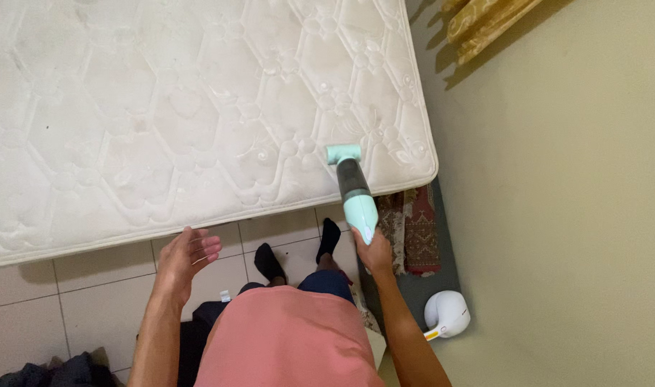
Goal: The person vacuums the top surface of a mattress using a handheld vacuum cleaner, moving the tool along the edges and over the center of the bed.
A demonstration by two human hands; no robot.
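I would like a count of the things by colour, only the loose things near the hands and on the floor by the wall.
Mint green: 1, the handheld vacuum held in the right hand.
White: 2, the mattress and the round device by the wall.
Red patterned: 1, the cloth.
Left hand: holds nothing.
Total: 4

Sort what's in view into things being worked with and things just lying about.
In use: handheld vacuum gripped in right hand, white quilted mattress; left hand open, empty.
Lying about: white round device, patterned cloth, dark clothes, folded yellow fabric.
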